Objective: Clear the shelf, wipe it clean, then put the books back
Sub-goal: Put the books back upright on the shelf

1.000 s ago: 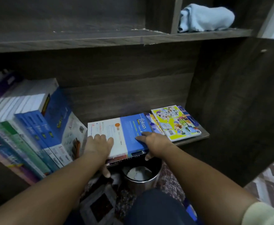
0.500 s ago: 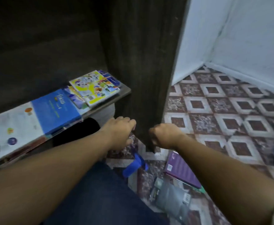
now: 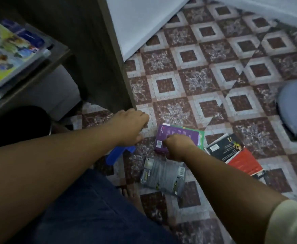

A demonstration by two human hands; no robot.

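Right hand (image 3: pixel 177 147) is down on the tiled floor (image 3: pixel 206 76), fingers curled round the near edge of a purple book (image 3: pixel 176 135) that sits on top of a green one (image 3: pixel 201 138). Left hand (image 3: pixel 130 125) hangs just left of it by the foot of the shelf unit's side panel (image 3: pixel 98 50), fingers loosely curled with nothing in them. More stuff on the floor close by: a black-and-red book (image 3: pixel 235 154) to the right and a grey one (image 3: pixel 161 175) nearer the person's knee (could be a packet, too blurry to tell). A blue thing (image 3: pixel 119 152) peeks out under the left wrist. Up at the left, the shelf (image 3: pixel 43 71) has a stack of colourful books (image 3: pixel 12 55) lying flat.
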